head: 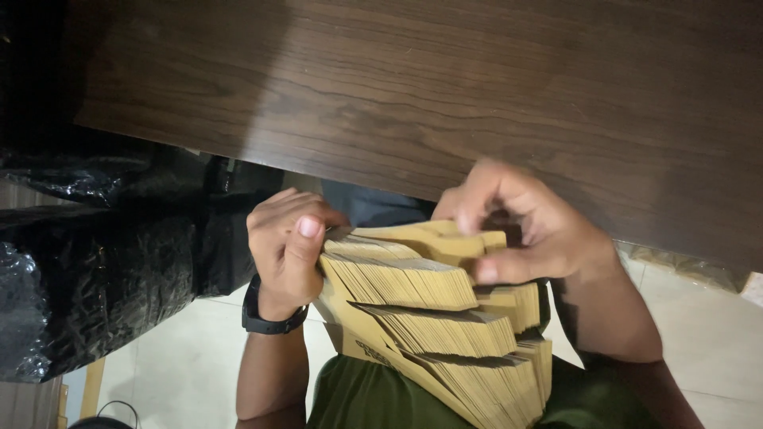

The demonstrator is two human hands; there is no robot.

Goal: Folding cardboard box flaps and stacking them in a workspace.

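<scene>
A thick stack of flat brown paper envelopes or bags [433,318] rests against my lap, fanned into several bundles. My left hand [288,242], with a black band on the wrist, grips the stack's left top edge, thumb pressed on the upper bundle. My right hand [520,222] pinches the topmost sheets at the stack's upper right, fingers curled over them. Both hands sit just below the edge of a dark wooden table [477,87].
Black plastic bags [87,262] bulge at the left beside the table. Pale tiled floor [707,342] shows at the right and lower left. My green shirt [373,397] lies under the stack.
</scene>
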